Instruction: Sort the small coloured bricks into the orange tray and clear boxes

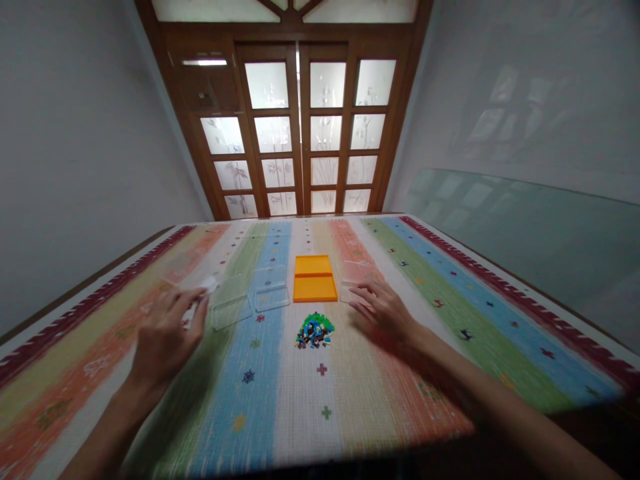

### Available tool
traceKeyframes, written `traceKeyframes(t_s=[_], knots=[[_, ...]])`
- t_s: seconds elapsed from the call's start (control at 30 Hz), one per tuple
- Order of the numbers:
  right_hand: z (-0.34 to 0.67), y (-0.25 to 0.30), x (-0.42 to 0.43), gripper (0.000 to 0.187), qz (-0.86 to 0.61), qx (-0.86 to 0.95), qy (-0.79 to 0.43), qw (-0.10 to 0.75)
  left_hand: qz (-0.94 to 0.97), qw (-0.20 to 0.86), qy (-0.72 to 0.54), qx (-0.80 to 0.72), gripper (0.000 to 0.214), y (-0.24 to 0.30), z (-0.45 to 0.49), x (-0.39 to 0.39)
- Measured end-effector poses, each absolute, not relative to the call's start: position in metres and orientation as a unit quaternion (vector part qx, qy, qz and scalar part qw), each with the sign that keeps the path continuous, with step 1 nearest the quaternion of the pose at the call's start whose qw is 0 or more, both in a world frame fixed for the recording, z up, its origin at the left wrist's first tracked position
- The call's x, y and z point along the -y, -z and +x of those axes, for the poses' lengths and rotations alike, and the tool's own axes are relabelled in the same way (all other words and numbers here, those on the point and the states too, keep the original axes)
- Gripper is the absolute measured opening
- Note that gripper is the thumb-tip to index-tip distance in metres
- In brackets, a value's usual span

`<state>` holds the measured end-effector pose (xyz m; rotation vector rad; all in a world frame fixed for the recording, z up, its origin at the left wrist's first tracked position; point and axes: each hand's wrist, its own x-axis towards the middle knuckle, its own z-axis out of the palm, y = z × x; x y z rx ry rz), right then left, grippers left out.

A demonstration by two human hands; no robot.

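Observation:
A heap of small toy bricks (315,331) in green, blue, brown and pale colours lies on the striped tablecloth. Just beyond it sits an open orange plastic case (315,291), its two halves laid flat. My left hand (167,327) is left of the heap with fingers curled toward the thumb; a whitish, see-through shape (210,285) shows at the fingertips, too blurred to name. My right hand (383,307) hovers right of the case, fingers partly spread, over or touching a clear plastic box (346,291). Nothing shows gripped in it.
Two more clear plastic boxes, a larger one (232,312) and a smaller one (273,297), lie between my left hand and the orange case. The striped tablecloth (300,420) covers the table. Behind stands a wooden door (299,127) with glass panes; walls rise on both sides.

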<state>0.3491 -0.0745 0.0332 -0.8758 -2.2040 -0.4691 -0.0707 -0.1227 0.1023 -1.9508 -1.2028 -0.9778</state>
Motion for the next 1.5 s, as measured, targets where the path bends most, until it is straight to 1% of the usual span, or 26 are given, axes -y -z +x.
traceKeyframes(t_s=[0.07,0.1,0.2,0.27,0.4,0.5,0.6,0.67,0.73,0.77,0.83,0.87,0.93,1.07,1.27,1.5], knots=[[0.334,-0.043,0.096,0.022,-0.305,0.842,0.189,0.402,-0.789,0.264,0.379,0.405,0.010,-0.098,-0.034,0.128],[0.326,-0.047,0.107,0.025,-0.293,0.841,0.189,0.413,-0.810,0.233,0.383,0.378,0.012,-0.094,-0.015,0.130],[0.304,-0.054,0.134,0.030,-0.253,0.850,0.199,0.417,-0.863,0.151,0.375,0.302,0.017,-0.078,0.036,0.136],[0.296,-0.055,0.144,0.028,-0.261,0.851,0.210,0.405,-0.889,0.115,0.358,0.263,0.019,-0.069,0.060,0.137],[0.297,-0.056,0.149,0.015,-0.309,0.850,0.227,0.362,-0.910,0.078,0.349,0.210,0.029,-0.061,0.084,0.130],[0.311,-0.057,0.146,0.019,-0.332,0.850,0.233,0.336,-0.905,0.064,0.381,0.180,0.036,-0.062,0.089,0.124],[0.339,-0.055,0.137,0.017,-0.358,0.839,0.230,0.341,-0.884,0.075,0.425,0.181,0.035,-0.067,0.085,0.119],[0.364,-0.051,0.128,0.017,-0.386,0.828,0.230,0.336,-0.872,0.089,0.443,0.190,0.025,-0.070,0.077,0.115],[0.390,-0.045,0.119,0.022,-0.411,0.826,0.226,0.314,-0.866,0.106,0.445,0.203,0.014,-0.070,0.064,0.108],[0.401,-0.041,0.115,0.024,-0.424,0.824,0.224,0.301,-0.865,0.115,0.440,0.211,0.018,-0.069,0.057,0.104],[0.418,-0.031,0.108,0.028,-0.452,0.821,0.216,0.274,-0.864,0.122,0.427,0.237,0.036,-0.063,0.042,0.094],[0.424,-0.027,0.106,0.029,-0.464,0.821,0.208,0.258,-0.868,0.109,0.418,0.246,0.044,-0.060,0.035,0.090],[0.429,-0.018,0.102,0.030,-0.480,0.824,0.191,0.232,-0.877,0.064,0.387,0.279,0.052,-0.052,0.023,0.084],[0.430,-0.006,0.097,0.030,-0.502,0.824,0.154,0.211,-0.889,0.014,0.333,0.315,0.053,-0.037,0.009,0.082],[0.429,0.001,0.092,0.032,-0.533,0.805,0.100,0.241,-0.895,-0.015,0.298,0.333,0.049,-0.020,0.006,0.087],[0.423,0.002,0.095,0.035,-0.540,0.798,0.087,0.252,-0.899,-0.036,0.282,0.332,0.050,-0.010,0.009,0.090]])
